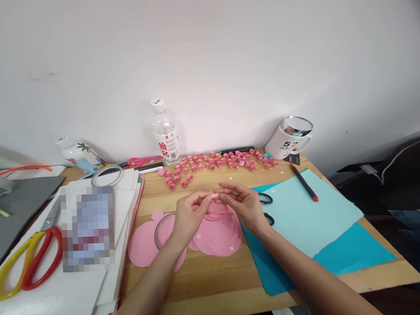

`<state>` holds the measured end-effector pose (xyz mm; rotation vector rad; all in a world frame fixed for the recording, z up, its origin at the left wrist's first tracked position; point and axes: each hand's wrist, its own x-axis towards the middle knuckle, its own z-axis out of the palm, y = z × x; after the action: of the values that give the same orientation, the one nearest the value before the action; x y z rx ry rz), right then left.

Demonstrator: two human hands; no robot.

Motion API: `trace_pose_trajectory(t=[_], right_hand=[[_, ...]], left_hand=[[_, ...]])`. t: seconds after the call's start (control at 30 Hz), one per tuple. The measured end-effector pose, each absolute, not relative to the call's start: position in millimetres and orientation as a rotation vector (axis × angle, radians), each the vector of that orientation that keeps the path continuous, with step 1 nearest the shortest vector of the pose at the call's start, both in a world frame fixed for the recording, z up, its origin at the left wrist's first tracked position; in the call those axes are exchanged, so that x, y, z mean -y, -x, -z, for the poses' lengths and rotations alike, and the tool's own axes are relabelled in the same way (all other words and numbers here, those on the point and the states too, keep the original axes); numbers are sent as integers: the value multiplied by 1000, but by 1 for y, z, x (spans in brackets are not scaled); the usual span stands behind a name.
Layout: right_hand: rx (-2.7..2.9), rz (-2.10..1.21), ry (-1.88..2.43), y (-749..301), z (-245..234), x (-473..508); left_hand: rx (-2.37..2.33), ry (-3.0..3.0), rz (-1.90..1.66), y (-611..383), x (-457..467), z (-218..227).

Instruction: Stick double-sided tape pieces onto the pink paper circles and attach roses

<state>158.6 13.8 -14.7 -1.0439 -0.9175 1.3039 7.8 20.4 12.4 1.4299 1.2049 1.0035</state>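
Both hands meet above the middle of the wooden desk [214, 277]. My left hand [189, 215] and my right hand [241, 203] pinch a small pink paper strip [214, 195] between their fingertips, fingers closed on it. Under the hands lie pink paper circles [147, 244] and a spiral-cut pink piece [219, 237]. A tape ring [159, 226] rests on the pink paper by my left wrist. Behind the hands, many small rolled pink paper roses [213, 163] lie scattered along the back of the desk.
Light blue paper [308, 214] on darker blue sheets [351, 253] lies right, with a red-tipped pen [303, 182] and black scissors [267, 206]. A water bottle [166, 133] and mug [292, 138] stand at the wall. White sheets [125, 197] and red-yellow scissors [27, 262] lie left.
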Motion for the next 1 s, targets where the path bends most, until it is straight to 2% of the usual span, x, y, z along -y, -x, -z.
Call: trace_pose_trajectory(t=[0.63, 1.0], right_hand=[[1011, -1291, 1051, -163, 18, -17], [951, -1436, 1054, -164, 18, -18]], left_hand=[[-1188, -1451, -987, -9, -20, -12], [-1210, -1435, -993, -9, -20, -13]])
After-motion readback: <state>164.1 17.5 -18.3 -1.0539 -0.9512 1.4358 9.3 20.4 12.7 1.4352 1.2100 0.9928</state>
